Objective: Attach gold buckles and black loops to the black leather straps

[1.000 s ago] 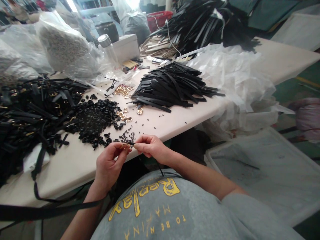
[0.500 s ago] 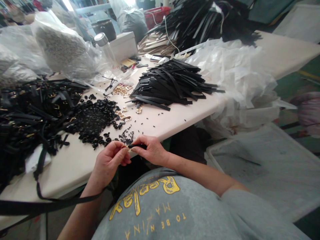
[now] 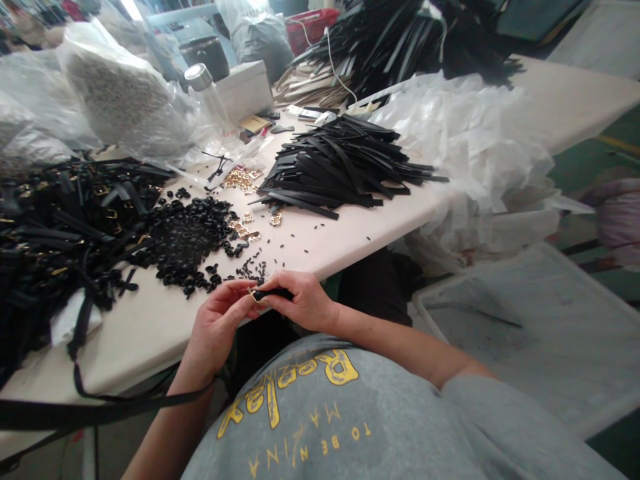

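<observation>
- Head view, landmark: pile of black strips [image 3: 345,163] on the pale table [image 3: 343,241].
- Left hand [image 3: 220,323]: on the wearer's side of the pile, off to its left. Thumb and fingers pinched on a small gold buckle [image 3: 253,293].
- Right hand [image 3: 309,305]: on the wearer's side of the pile too, thumb and fingers clamped on a black strap [image 3: 276,292]. Strap end meets the buckle; cannot tell whether it passes through.
- Buckle and strap: between the two hands, at the near table edge, below the pile.
- Just left of the pile: a cluster of gold buckles [image 3: 241,179].
- Farther left, nearer the wearer: heap of black loops [image 3: 187,237]; small black bits [image 3: 253,268] scattered between it and the hands.
- Far left of the pile: tangle of black straps [image 3: 60,213] with gold fittings.
- Right of the pile: crumpled clear plastic [image 3: 475,133].
- Behind the pile: large bundle of long black strips [image 3: 400,50]; behind and left, a white box [image 3: 245,92] and a lidded bottle [image 3: 200,79].
</observation>
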A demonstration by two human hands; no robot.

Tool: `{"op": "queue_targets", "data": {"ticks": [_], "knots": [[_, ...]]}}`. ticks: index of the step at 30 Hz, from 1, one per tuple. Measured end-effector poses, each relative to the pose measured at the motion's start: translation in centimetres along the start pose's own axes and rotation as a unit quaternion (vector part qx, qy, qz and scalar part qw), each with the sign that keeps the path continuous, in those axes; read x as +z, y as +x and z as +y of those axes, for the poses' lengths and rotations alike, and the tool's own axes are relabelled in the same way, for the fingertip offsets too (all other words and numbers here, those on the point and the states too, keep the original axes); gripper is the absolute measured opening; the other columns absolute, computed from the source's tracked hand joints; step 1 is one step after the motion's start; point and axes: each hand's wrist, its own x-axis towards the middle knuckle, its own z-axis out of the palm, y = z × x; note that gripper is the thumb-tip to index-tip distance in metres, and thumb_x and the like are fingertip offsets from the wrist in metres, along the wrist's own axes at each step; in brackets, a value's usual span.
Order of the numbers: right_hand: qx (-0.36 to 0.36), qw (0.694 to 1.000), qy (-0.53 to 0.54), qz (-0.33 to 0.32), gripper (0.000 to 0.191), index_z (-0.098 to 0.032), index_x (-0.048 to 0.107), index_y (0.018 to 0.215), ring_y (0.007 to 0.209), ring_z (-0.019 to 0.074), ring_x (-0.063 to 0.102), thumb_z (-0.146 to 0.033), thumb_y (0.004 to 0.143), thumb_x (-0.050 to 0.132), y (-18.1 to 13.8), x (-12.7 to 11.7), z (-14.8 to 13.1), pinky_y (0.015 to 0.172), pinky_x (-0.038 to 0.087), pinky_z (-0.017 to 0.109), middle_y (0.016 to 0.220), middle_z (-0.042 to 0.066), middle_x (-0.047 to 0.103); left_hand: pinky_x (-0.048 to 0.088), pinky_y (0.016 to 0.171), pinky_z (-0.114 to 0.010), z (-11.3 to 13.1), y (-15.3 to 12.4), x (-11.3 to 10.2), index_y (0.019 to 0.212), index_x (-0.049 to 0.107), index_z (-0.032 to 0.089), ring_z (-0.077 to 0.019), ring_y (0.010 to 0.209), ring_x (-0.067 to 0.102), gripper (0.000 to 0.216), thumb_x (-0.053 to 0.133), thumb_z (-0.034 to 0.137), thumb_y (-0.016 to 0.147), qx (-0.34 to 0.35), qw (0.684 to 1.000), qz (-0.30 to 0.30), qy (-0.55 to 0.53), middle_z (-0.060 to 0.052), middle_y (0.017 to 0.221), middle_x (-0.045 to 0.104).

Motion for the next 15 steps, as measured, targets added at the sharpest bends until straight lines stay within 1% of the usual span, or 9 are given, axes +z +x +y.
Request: {"op": "queue_targets", "data": {"ticks": [3, 5, 7, 9, 10, 12, 14, 15], "knots": [[0.007, 0.998, -0.054, -0.013, 0.010, -0.019, 0.069, 0.094, 0.080, 0.0144, 0.065, -0.028, 0.090, 0.067, 0.1, -0.1, -0.6, 0.076, 0.049, 0.025, 0.090, 0.003, 0.071, 0.054, 0.065, -0.023, -0.3, -0.3, 0.4, 0.099, 0.075, 0.018, -0.0116, 0.065, 0.062, 0.032, 0.081, 0.035, 0.072, 0.010, 1.000, 0.013, 0.023, -0.003, 0.083, 0.073], [0.008, 0.998, -0.067, -0.021, 0.010, -0.019, 0.068, 0.092, 0.081, 0.0151, 0.065, -0.029, 0.090, 0.067, 0.2, -0.2, -1.0, 0.077, 0.049, 0.026, 0.090, 0.004, 0.071, 0.052, 0.064, -0.023, -0.6, -0.3, 0.3, 0.101, 0.076, 0.018, -0.0114, 0.063, 0.060, 0.032, 0.080, 0.035, 0.073, 0.009, 0.999, 0.020, 0.030, -0.003, 0.082, 0.073], [0.011, 0.998, -0.049, -0.032, 0.010, -0.019, 0.068, 0.094, 0.083, 0.0156, 0.065, -0.027, 0.089, 0.068, 0.3, -0.4, -1.3, 0.079, 0.049, 0.027, 0.093, 0.004, 0.071, 0.051, 0.062, -0.023, -0.8, -0.3, -0.1, 0.101, 0.077, 0.018, -0.0112, 0.062, 0.057, 0.032, 0.080, 0.035, 0.074, 0.006, 0.999, 0.024, 0.024, -0.004, 0.082, 0.073], [0.038, 0.998, -0.011, -0.053, 0.016, -0.020, 0.067, 0.101, 0.083, 0.0152, 0.064, -0.026, 0.087, 0.069, 0.2, -0.8, -1.4, 0.078, 0.050, 0.028, 0.094, 0.003, 0.070, 0.050, 0.061, -0.023, -0.7, -0.2, -0.6, 0.101, 0.078, 0.018, -0.0116, 0.062, 0.057, 0.033, 0.080, 0.036, 0.073, -0.001, 1.000, 0.027, 0.011, -0.004, 0.080, 0.073], [0.062, 0.995, 0.018, -0.071, 0.018, -0.019, 0.066, 0.103, 0.080, 0.0142, 0.063, -0.026, 0.086, 0.069, 0.2, -1.1, -1.5, 0.075, 0.050, 0.027, 0.091, 0.002, 0.069, 0.049, 0.060, -0.023, -0.5, -0.2, -0.9, 0.100, 0.078, 0.018, -0.0117, 0.062, 0.057, 0.034, 0.081, 0.036, 0.071, -0.009, 1.000, 0.028, -0.001, -0.004, 0.077, 0.072], [0.129, 0.981, 0.085, -0.116, 0.016, -0.017, 0.065, 0.101, 0.067, 0.0113, 0.060, -0.027, 0.088, 0.065, -0.1, -1.4, -1.4, 0.064, 0.049, 0.023, 0.081, 0.000, 0.066, 0.047, 0.057, -0.021, -0.2, -0.2, -1.5, 0.100, 0.079, 0.018, -0.0113, 0.060, 0.056, 0.038, 0.084, 0.037, 0.068, -0.032, 0.999, 0.020, -0.030, -0.003, 0.070, 0.069], [0.179, 0.962, 0.141, -0.150, 0.013, -0.016, 0.064, 0.095, 0.054, 0.0083, 0.055, -0.028, 0.091, 0.060, -0.4, -1.6, -1.3, 0.052, 0.045, 0.020, 0.071, -0.003, 0.061, 0.044, 0.053, -0.020, -0.1, -0.2, -1.7, 0.101, 0.079, 0.017, -0.0106, 0.057, 0.054, 0.041, 0.085, 0.038, 0.066, -0.057, 0.997, -0.005, -0.054, -0.002, 0.064, 0.065], [0.191, 0.957, 0.154, -0.156, 0.014, -0.015, 0.063, 0.092, 0.050, 0.0074, 0.052, -0.028, 0.092, 0.058, -0.5, -1.6, -1.3, 0.049, 0.043, 0.019, 0.069, -0.003, 0.060, 0.043, 0.052, -0.020, -0.1, -0.3, -1.8, 0.101, 0.079, 0.017, -0.0102, 0.056, 0.053, 0.041, 0.084, 0.039, 0.067, -0.067, 0.996, -0.023, -0.062, -0.002, 0.062, 0.063]]}}
